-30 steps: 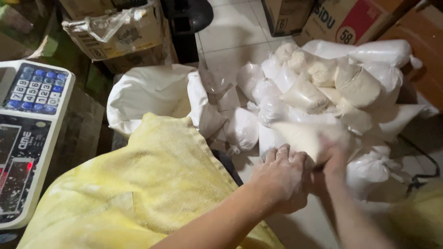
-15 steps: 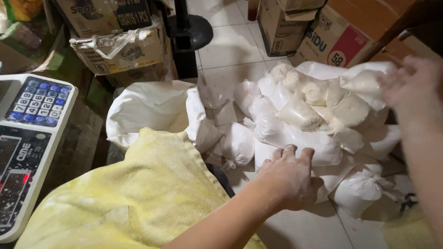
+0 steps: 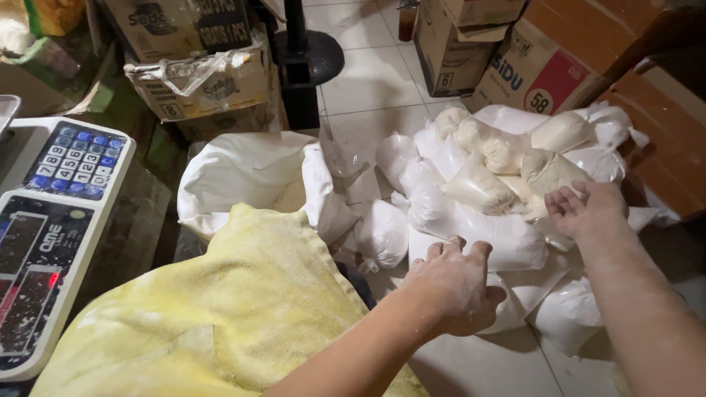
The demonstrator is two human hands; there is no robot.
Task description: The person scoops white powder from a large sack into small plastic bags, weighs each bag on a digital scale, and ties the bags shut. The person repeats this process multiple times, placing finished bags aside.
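Note:
A heap of tied clear plastic bags of white powder (image 3: 500,184) lies on the tiled floor. My left hand (image 3: 456,283), dusted with powder, rests with fingers curled on a long bag (image 3: 507,239) at the near edge of the heap. My right hand (image 3: 585,209) hovers with fingers spread just above the bags at the right side, holding nothing. A large white sack (image 3: 250,176), open at the top, stands left of the heap. A yellow towel (image 3: 228,316) covers my lap.
A digital weighing scale with a blue keypad (image 3: 51,213) sits at the left. Cardboard boxes (image 3: 198,73) stand behind the sack, more boxes (image 3: 529,62) behind the heap. A black stand base (image 3: 305,55) rests on the tiles (image 3: 368,81).
My right hand came down from the upper right, where it had set a bag on the heap, and now hovers low over the bags. My left hand stayed on the near bag.

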